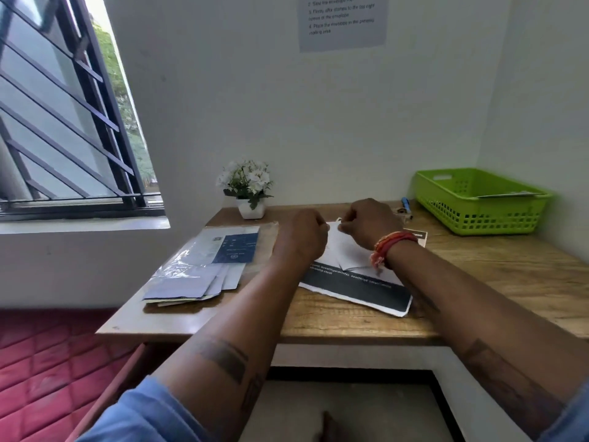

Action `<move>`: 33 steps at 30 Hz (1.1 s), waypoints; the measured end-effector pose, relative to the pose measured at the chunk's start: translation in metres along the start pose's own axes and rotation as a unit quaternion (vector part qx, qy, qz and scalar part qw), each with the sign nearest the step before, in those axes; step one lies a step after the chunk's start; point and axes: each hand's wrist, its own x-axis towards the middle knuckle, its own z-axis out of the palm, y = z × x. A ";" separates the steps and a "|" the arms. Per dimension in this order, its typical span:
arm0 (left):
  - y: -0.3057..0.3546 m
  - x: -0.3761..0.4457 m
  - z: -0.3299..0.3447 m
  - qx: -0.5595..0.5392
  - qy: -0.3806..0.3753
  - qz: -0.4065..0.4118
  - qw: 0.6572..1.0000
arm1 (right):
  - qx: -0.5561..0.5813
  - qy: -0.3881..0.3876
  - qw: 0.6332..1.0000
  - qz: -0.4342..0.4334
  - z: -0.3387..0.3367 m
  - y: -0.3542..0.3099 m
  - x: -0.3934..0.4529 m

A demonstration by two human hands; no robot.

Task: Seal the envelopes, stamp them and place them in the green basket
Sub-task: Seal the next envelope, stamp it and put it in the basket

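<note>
Hands meet over the middle of the wooden table [478,275], toward its far edge. The left hand [304,236] is curled, knuckles up, its fingers tucked under and resting at the left end of a white envelope [349,255]; whether it pinches the paper or only presses on it cannot be told. The right hand [369,224], with a red and orange thread band [390,245] around its wrist, has its fingers bent and pinched at the envelope's far edge, though what sits between the fingertips is too small to make out. The envelope lies flat with its pointed flap showing, on top of a black and white printed sheet [360,290] that runs slantwise toward the table's near edge.

The green basket [478,202] stands at the far right corner of the table, against the wall, with a pale flat item just visible across its inside. Near the basket's left side a small blue object [405,204] lies by the far edge. Along the left edge sits a stack of envelopes [191,287] and a clear plastic sleeve with a dark blue card [237,248]. A white pot of white flowers [248,189] stands at the far edge. A printed notice [342,20] is stuck on the wall above.
</note>
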 end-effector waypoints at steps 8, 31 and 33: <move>-0.045 -0.070 -0.080 0.026 0.067 -0.040 0.997 | 0.078 -0.066 0.982 -0.159 0.020 -0.096 -0.067; -0.158 -0.150 -0.159 -0.018 0.227 -0.097 0.969 | 0.053 -0.057 0.968 -0.237 0.075 -0.214 -0.111; -0.156 -0.150 -0.161 -0.053 0.298 -0.090 0.949 | 0.131 -0.051 0.967 -0.214 0.066 -0.217 -0.107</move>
